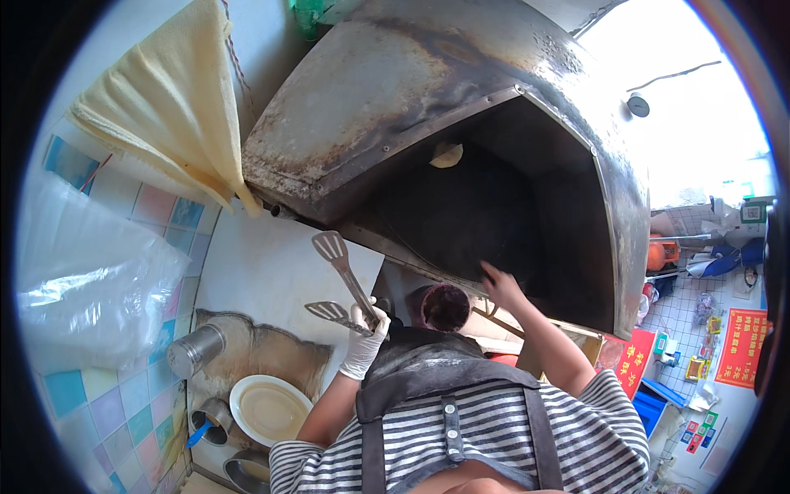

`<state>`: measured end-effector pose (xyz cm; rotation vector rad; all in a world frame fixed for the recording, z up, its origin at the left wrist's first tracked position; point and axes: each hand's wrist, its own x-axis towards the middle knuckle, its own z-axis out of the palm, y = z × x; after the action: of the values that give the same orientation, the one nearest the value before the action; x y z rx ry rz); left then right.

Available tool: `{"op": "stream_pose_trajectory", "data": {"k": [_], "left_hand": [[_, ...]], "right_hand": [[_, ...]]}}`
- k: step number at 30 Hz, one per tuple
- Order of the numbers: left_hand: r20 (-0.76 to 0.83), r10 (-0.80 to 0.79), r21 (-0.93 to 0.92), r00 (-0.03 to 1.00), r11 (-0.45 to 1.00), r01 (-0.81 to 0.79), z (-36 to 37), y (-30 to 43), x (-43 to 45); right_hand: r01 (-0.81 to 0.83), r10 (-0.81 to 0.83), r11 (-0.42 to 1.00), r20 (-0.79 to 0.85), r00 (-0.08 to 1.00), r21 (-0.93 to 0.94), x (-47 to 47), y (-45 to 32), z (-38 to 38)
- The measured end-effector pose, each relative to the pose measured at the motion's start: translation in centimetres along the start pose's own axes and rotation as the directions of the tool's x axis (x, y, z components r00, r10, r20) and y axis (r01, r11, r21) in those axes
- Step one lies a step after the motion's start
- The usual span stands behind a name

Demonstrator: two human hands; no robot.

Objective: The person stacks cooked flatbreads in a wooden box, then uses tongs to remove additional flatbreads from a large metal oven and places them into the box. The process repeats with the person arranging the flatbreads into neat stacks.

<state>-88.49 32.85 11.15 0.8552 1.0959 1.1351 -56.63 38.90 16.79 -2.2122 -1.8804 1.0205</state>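
My left hand [369, 336], in a thin white glove, grips the handle end of slotted metal food tongs [350, 279]. Their two slotted blades stand apart, pointing away from me over a pale work surface [271, 265]. My bare right hand [505, 290] is at the front edge of a large metal oven [370, 80], over its dark opening [444, 210]. One finger points inward; the other fingers are partly hidden, and I cannot tell whether they hold anything. A pale piece of flatbread [447, 156] shows deep inside the opening.
Below the oven's lip stands a round dark-red container [445, 307]. At left are a white oval plate [271, 409], a metal canister [196, 351] and a metal cup [213, 420] with a blue handle. A yellow cloth [173, 105] and clear plastic sheeting [92, 278] hang against the tiled wall.
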Motion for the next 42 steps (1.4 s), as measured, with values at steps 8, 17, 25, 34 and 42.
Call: {"op": "stream_pose_trajectory", "data": {"k": [8, 17, 25, 34, 42], "left_hand": [[0.066, -0.135, 0.032, 0.989, 0.991, 0.133, 2.3, 1.9, 0.0], [-0.004, -0.070, 0.033, 0.998, 0.997, 0.070, 0.2, -0.3, -1.3], [0.065, -0.135, 0.115, 0.989, 0.985, 0.127, 2.0, -0.5, -0.4], [0.047, -0.217, 0.083, 0.975, 0.974, 0.213, 2.5, 0.8, -0.5], [0.169, -0.228, 0.135, 0.959, 0.969, 0.207, 3.9, 0.8, 1.4]], "right_hand": [[0.102, -0.101, 0.979, 0.018, 0.995, -0.175, 18.9, -7.9, 2.2], [-0.094, 0.108, 0.977, 0.061, 0.992, -0.192, -4.6, 6.0, -0.6], [0.231, -0.223, 0.925, 0.060, 0.973, -0.301, 18.8, -5.9, 0.6], [-0.039, 0.065, 0.945, 0.071, 0.995, -0.324, -1.5, 8.0, 0.2], [0.029, -0.067, 0.988, -0.255, 0.965, -0.148, 14.5, 5.1, -5.1]]}}
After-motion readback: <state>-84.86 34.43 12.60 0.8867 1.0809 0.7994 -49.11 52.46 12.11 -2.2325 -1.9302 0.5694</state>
